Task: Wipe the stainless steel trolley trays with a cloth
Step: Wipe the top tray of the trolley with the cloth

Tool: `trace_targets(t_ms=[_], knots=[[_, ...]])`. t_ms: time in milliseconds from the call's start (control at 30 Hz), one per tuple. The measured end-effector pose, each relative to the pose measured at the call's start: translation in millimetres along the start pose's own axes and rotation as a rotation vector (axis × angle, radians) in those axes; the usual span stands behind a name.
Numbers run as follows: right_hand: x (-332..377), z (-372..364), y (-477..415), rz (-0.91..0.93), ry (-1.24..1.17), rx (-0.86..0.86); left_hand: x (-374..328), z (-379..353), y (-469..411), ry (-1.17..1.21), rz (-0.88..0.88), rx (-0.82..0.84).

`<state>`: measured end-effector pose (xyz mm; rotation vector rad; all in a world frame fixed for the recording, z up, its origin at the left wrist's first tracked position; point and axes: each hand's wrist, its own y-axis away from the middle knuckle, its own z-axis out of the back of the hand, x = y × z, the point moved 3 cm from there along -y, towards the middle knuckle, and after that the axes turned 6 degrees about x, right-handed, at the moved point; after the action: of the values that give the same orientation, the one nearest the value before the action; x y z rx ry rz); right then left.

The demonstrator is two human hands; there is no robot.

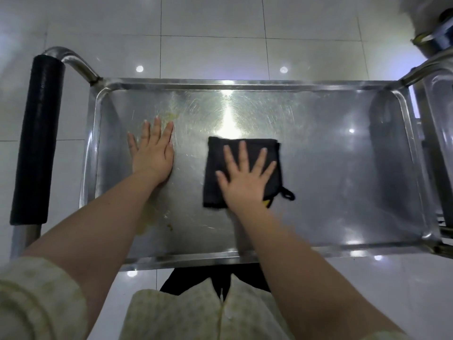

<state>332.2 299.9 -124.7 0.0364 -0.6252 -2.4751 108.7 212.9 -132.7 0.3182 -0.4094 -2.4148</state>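
Black and folded into a rough square, the cloth [215, 155] lay flat on the bottom of the stainless steel tray [331, 168], a little right of the tray's middle and about midway between its far and near rims. The right hand [245, 177] lay on top of it, palm down, fingers straight and fanned. Its grip was wide and pressed the cloth to the metal rather than pinching it. Cloth showed past the fingertips and on the thumb's side. A small hanging loop [288, 193] and a scrap of yellow tag [267, 203] stuck out beside the wrist.

Just left of the cloth, not touching it, the left hand [153, 153] rested flat on the steel with its fingers straight and close together, its grip open as well. A yellowish smear [171, 116] sat by those fingertips, and a larger patch [147, 217] lay under the left forearm toward the near rim.

To the right of the cloth the tray ran on as a long stretch of scratched, swirl-marked steel with a hard glare at the far centre. A raised rim with rounded corners closed it in all round.

At the left end stood a tube handle in a black foam sleeve [36, 138]. At the right end a steel tube [421, 67] rose from the corner, with more steel just beyond it. A dark, blurred pot [434, 38] sat at the upper right. Glossy white floor tiles [220, 33] surrounded the trolley, and the person's pale cream garment [183, 315] filled the near edge.
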Motion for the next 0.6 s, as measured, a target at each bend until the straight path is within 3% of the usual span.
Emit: trace_targets(t_ms=[133, 267, 500, 600], knots=[[67, -20, 32, 0.284, 0.101, 0.012, 7, 4, 3, 0.004, -0.075, 0.033], [27, -12, 23, 0.323, 0.126, -0.001, 12, 2, 14, -0.001, -0.120, 0.034], [-156, 12, 27, -0.274, -0.064, -0.018, 23, -13, 43, -0.008, -0.108, 0.013], [-175, 12, 35, -0.448, -0.140, -0.004, 32, -17, 50, -0.034, -0.110, 0.021]])
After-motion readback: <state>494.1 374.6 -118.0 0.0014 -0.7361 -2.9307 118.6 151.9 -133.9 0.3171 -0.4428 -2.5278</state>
